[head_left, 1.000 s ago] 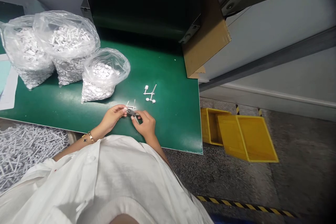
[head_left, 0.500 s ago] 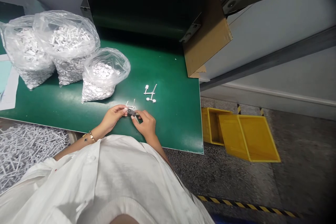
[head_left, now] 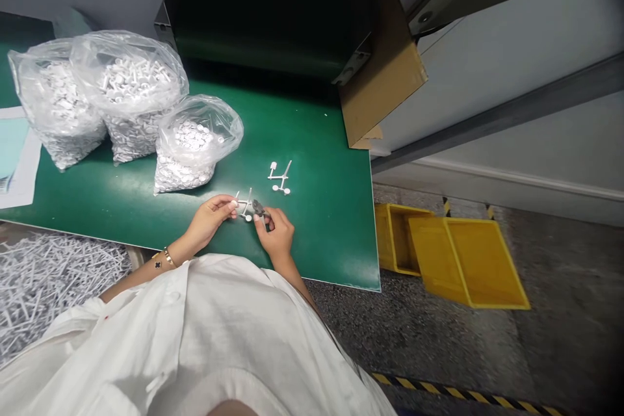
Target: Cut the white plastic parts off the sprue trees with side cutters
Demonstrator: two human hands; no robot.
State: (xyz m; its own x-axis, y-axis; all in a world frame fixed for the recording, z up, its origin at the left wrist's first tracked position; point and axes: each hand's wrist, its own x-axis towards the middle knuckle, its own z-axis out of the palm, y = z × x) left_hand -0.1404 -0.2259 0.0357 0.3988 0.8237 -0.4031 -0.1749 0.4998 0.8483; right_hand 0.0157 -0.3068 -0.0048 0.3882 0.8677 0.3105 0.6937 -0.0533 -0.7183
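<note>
Near the front edge of the green table [head_left: 336,234], my left hand [head_left: 212,220] pinches a white plastic sprue [head_left: 246,203] that has thin branches and a round piece at its lower end. My right hand [head_left: 277,231] is closed on small dark cutters [head_left: 258,208], whose head lies just right of the sprue. A second white sprue [head_left: 279,177] rests flat on the table beyond my right hand. Behind my left hand stands a clear bag of white round pieces [head_left: 182,172].
Two more bags of white parts [head_left: 134,130] [head_left: 73,143] stand at the back left, beside a paper sheet [head_left: 24,175]. A dark machine chute [head_left: 268,32] and cardboard [head_left: 385,91] are at the back. White sticks [head_left: 58,286] lie lower left; yellow crates [head_left: 482,263] stand right.
My right hand and the cutters have moved slightly right, off the sprue, uncovering its round lower piece. More of a white sprue shows on the dark chute. The view has shifted a little.
</note>
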